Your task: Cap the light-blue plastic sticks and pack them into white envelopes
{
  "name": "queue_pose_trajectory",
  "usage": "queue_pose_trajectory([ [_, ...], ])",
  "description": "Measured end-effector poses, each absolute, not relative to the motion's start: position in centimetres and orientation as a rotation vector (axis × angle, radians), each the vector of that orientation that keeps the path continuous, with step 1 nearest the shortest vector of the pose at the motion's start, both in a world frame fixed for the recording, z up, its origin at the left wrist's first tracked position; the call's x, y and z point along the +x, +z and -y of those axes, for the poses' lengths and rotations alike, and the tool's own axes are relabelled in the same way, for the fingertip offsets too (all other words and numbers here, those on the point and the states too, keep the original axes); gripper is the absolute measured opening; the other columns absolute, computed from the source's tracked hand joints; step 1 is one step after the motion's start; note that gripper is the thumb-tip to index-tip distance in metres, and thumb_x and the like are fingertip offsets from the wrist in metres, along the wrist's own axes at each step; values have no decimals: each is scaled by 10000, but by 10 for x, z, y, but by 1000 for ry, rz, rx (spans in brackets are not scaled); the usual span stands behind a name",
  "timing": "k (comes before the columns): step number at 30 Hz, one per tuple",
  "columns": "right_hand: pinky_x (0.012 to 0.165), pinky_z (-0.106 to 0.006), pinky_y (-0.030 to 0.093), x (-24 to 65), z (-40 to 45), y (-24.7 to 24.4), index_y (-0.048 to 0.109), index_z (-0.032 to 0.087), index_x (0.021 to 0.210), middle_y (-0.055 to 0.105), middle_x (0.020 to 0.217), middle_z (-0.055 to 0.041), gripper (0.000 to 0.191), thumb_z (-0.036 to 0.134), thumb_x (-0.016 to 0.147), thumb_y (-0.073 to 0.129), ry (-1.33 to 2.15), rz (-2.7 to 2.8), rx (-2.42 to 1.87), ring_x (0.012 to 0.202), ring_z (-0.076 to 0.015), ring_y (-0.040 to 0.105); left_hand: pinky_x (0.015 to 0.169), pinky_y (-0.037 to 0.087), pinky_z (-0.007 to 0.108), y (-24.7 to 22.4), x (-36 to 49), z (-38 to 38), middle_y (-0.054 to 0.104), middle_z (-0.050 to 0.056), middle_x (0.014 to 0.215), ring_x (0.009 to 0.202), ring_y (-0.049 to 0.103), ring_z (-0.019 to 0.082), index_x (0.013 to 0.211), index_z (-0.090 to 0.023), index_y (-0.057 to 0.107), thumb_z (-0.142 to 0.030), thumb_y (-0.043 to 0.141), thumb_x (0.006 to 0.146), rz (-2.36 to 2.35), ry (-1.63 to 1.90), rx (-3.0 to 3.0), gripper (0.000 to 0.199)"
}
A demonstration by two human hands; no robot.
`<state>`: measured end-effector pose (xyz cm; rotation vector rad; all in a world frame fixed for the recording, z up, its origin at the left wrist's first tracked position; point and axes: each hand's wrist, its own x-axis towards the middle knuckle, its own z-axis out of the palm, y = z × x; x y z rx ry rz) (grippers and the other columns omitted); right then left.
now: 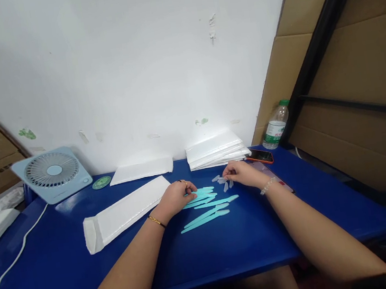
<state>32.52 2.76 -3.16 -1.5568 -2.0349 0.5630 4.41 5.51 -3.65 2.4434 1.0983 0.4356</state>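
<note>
Several slim turquoise eyebrow razors [208, 216] lie on the blue table, some loosely piled and others spread toward me. My left hand [178, 195] is at the left end of the pile, thumb and fingers closed on one razor's handle. Just right of the razors is a small group of translucent plastic blade caps [225, 187]. Over these caps my right hand [237, 173] has its thumb and fingertips pinched together on a cap, which they largely hide. A white padded mailer [127, 213] lies to the left of my left hand, its flap end toward me.
Against the wall are a stack of white mailers [215, 148] and another mailer [141, 170]. A light blue fan [53, 173] and its white cable stand left, beside a green disc [101, 182]. Phones [261, 155] and a water bottle [275, 125] are at right.
</note>
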Motion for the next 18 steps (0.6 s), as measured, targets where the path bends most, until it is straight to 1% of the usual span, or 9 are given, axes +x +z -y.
queue_pose_trajectory([
  [3, 629, -249, 444, 321, -19, -24, 667, 167, 802, 619, 806, -49, 204, 360, 783, 607, 619, 2120, -1425, 696, -145, 575, 623, 421, 265, -38, 45, -54, 636, 30, 844, 781, 581, 177, 922, -219, 651, -434, 532, 775, -1117, 477, 2443, 287],
  [5, 637, -253, 440, 318, -12, -19, 672, 176, 798, 612, 826, -46, 215, 383, 740, 657, 729, 2243, -1342, 719, -153, 571, 619, 416, 262, -38, 45, -52, 629, 24, 830, 762, 576, 168, 910, -223, 651, -449, 518, 790, -1117, 507, 2440, 288],
  [7, 624, -255, 429, 317, -8, -17, 679, 182, 781, 600, 818, -39, 225, 378, 676, 716, 800, 2373, -1338, 711, -155, 555, 618, 412, 260, -37, 44, -51, 629, 21, 824, 746, 574, 162, 899, -220, 654, -453, 513, 797, -1107, 516, 2437, 291],
  [9, 609, -255, 414, 315, -5, -15, 678, 183, 756, 584, 794, -30, 204, 351, 655, 731, 805, 2456, -1377, 691, -150, 532, 619, 410, 259, -35, 44, -48, 634, 25, 824, 742, 575, 162, 894, -213, 658, -459, 512, 798, -1092, 510, 2433, 302],
  [13, 582, -247, 392, 308, -4, -14, 647, 180, 721, 565, 771, -24, 152, 326, 702, 686, 789, 2486, -1395, 663, -138, 503, 659, 421, 256, -30, 47, -40, 658, 33, 878, 791, 586, 167, 911, -210, 667, -461, 482, 829, -990, 518, 2428, 323],
  [16, 565, -239, 380, 299, -2, -14, 629, 181, 752, 580, 750, -19, 179, 360, 757, 633, 806, 2430, -1367, 638, -130, 498, 688, 425, 255, -26, 50, -34, 672, 28, 911, 803, 589, 163, 945, -215, 672, -440, 493, 835, -928, 520, 2452, 309],
  [18, 565, -234, 379, 292, -3, -16, 622, 182, 781, 587, 722, -12, 204, 385, 785, 602, 807, 2371, -1330, 624, -125, 499, 672, 421, 250, -24, 51, -31, 679, 26, 882, 772, 591, 157, 910, -209, 681, -403, 508, 829, -932, 487, 2470, 272],
])
